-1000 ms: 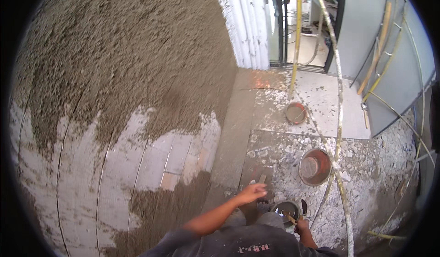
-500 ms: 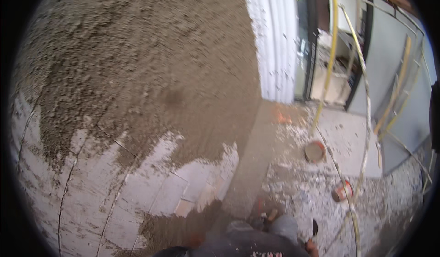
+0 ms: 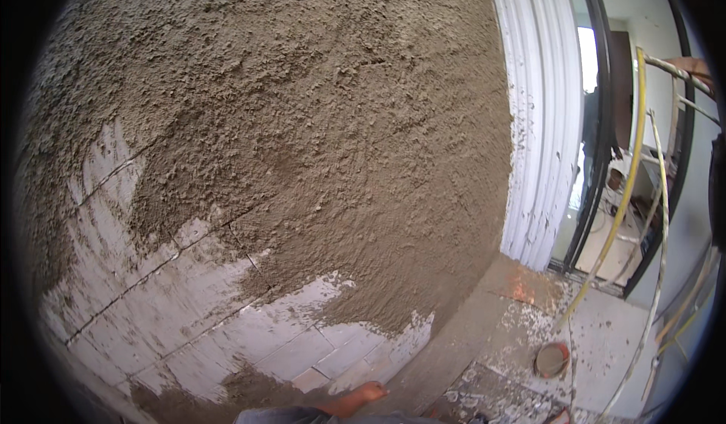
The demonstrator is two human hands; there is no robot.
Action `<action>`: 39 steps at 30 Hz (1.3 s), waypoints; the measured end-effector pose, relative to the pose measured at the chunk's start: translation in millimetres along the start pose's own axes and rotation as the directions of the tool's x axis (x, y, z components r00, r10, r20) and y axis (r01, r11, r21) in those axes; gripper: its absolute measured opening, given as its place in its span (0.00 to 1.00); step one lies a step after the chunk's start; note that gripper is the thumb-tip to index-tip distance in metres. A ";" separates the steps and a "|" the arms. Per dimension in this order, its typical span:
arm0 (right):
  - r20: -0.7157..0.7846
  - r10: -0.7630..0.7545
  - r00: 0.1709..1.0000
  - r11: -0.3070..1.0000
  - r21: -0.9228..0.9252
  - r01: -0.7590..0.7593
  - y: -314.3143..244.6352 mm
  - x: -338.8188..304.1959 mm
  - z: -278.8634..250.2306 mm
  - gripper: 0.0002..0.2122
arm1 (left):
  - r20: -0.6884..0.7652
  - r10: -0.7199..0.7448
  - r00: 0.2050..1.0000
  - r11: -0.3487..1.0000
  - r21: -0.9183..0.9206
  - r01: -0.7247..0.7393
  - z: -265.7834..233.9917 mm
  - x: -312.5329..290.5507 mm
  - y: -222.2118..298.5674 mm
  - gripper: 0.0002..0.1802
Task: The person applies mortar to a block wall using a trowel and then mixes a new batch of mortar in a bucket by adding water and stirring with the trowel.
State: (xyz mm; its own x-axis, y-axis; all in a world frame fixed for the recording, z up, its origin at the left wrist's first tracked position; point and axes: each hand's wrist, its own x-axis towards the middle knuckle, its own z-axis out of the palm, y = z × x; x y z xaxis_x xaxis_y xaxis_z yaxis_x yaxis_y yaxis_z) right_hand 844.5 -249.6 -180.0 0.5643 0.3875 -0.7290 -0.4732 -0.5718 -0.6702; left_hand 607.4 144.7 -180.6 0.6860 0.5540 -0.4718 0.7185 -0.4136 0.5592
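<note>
My left hand [image 3: 370, 391] is at the lower edge, its forearm coming in from the left below a grey sleeve. Its fingers look curled closed, and whatever they hold, if anything, is hidden. Just beyond it rises a wall of pale blocks [image 3: 287, 356], bare low down. Rough, wet-looking grey-brown mortar [image 3: 340, 159] coats most of the wall above, ending in a ragged lower edge. More mortar [image 3: 257, 394] lies along the bottom, left of the hand. My right hand is out of view.
A white ribbed panel [image 3: 541, 121] borders the mortar on the right, beside a dark-framed doorway [image 3: 601, 121]. Yellow poles [image 3: 631, 174] and mortar-spattered poles [image 3: 660, 227] stand before it. A round bucket [image 3: 551, 360] with grey contents sits on the splattered floor [image 3: 605, 333].
The view has swung, so wall, doorway and bucket sit farther right and lower. My right hand, earlier at the lower edge with a dark-bladed tool, has left view; my left hand shows clearly.
</note>
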 end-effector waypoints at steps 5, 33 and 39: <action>-0.048 0.115 0.992 0.993 0.047 -0.112 14.4 21.3 -93.8 0.27 | 0.065 -0.063 0.996 0.997 0.055 0.060 14.4 22.0 21.2 0.32; -0.404 0.470 0.785 0.850 -0.032 -0.526 61.7 84.9 -223.5 0.27 | 0.092 -0.377 0.922 0.759 -0.540 0.364 22.1 71.7 85.3 0.15; -0.450 0.387 0.805 0.836 -0.198 -0.512 24.3 244.5 -249.0 0.27 | 0.086 -0.569 0.818 0.791 -0.216 0.573 5.7 15.9 65.7 0.18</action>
State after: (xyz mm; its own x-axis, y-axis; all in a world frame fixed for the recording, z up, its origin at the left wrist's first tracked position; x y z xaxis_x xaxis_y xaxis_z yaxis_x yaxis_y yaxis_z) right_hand 1139.5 -348.8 -339.8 0.5757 -0.2345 -0.7833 -0.5505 -0.8195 -0.1593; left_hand 666.2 122.2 -155.2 0.1619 0.6264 -0.7625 0.9364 0.1462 0.3189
